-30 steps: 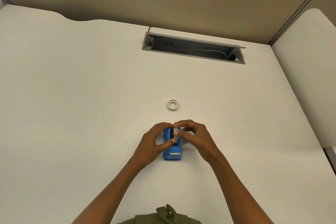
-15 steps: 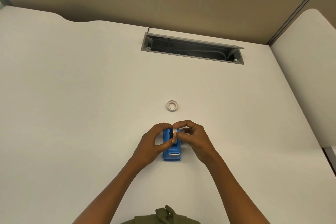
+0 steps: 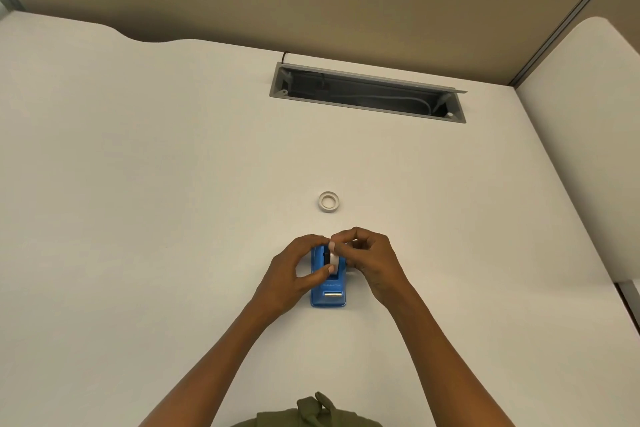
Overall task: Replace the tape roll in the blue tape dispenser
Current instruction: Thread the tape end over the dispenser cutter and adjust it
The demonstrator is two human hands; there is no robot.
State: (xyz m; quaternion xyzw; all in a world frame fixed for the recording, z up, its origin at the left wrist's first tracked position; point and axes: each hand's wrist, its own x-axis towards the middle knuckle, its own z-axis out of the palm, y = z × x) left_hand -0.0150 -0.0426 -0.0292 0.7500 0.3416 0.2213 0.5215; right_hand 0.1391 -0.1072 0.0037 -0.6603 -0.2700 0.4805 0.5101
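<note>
The blue tape dispenser (image 3: 329, 291) stands on the white desk (image 3: 138, 218) near me, its cutter end toward me. A white tape roll (image 3: 334, 258) sits upright in its cradle. My left hand (image 3: 294, 274) curls round the dispenser's left side, thumb on the roll. My right hand (image 3: 370, 260) pinches the roll from the right, fingertip on its top. A second small white ring, an empty-looking tape core (image 3: 328, 201), lies flat on the desk beyond the hands.
An open grey cable tray (image 3: 367, 94) with cables is recessed in the desk at the back. A beige partition wall (image 3: 311, 3) runs behind it. Another white desk (image 3: 588, 149) adjoins on the right.
Both hands stay on the dispenser and roll; the fingers have shifted slightly and more of the white roll shows between them. The core on the desk has not moved.
</note>
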